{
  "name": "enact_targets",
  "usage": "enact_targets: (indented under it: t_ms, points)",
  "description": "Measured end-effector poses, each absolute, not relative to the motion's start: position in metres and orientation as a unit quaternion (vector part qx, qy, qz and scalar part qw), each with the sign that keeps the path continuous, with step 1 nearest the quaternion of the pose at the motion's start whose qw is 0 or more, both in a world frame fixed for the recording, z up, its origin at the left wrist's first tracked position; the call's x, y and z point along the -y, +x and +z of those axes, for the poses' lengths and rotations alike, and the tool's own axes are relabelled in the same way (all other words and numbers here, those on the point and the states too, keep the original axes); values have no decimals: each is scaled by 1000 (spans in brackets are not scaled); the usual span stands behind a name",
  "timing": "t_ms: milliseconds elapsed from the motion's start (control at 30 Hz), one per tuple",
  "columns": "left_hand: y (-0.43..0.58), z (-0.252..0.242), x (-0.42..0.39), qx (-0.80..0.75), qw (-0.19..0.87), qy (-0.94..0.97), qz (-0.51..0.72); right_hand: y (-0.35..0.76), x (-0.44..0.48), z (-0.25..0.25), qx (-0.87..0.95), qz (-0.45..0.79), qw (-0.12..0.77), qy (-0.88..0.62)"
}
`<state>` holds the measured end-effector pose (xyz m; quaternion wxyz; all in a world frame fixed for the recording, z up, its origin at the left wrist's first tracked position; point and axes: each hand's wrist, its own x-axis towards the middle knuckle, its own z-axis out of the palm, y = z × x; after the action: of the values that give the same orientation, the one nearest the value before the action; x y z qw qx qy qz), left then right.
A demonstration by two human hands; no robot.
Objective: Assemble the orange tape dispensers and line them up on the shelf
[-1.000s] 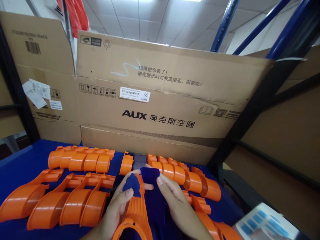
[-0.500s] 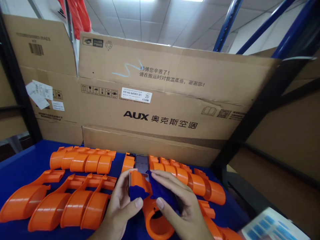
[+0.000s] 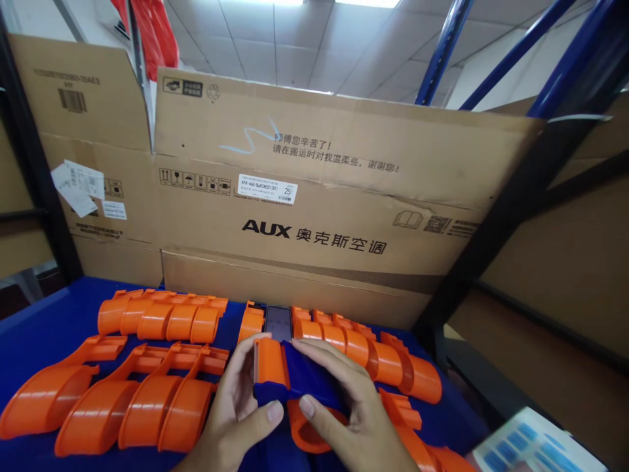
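Note:
Both hands hold one orange and blue tape dispenser (image 3: 272, 362) low in the middle of the view. My left hand (image 3: 240, 400) is closed round its orange front end, with a serrated edge on the left side and a blue piece below. My right hand (image 3: 351, 400) grips the blue part (image 3: 314, 377), its thumb pressed near the join. An orange ring (image 3: 309, 429) shows underneath, partly hidden by the right thumb. Beyond the hands, a phone (image 3: 278, 322) lies beside an upright orange part (image 3: 252, 322).
Rows of orange dispenser frames (image 3: 152, 410) lie on the blue table (image 3: 29, 305) at left, with more orange frames (image 3: 388, 364) at right. A cardboard wall (image 3: 295, 269) stands behind. A printed white sheet or box (image 3: 535, 442) is at lower right, near a black post (image 3: 472, 242).
The blue part in my right hand has turned and now sits against the orange front end. The orange ring has tipped, showing less of its opening. My left hand has barely moved.

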<state>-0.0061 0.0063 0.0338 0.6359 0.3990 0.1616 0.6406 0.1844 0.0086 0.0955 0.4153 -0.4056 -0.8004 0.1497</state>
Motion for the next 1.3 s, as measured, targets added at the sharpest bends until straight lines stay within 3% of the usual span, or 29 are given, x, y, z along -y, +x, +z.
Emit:
enact_targets:
  t_ms: [367,600,1300]
  points:
    - [-10,33,-5,-141,610,449,638,190,-12,90,841,-54,409,-350]
    - [-5,44,-4,-253,545,437,669,189,-17,87,847,-210,399,-282]
    - [-15,25,-19,-323,482,474,662,185,-16,86,854,-179,383,-302]
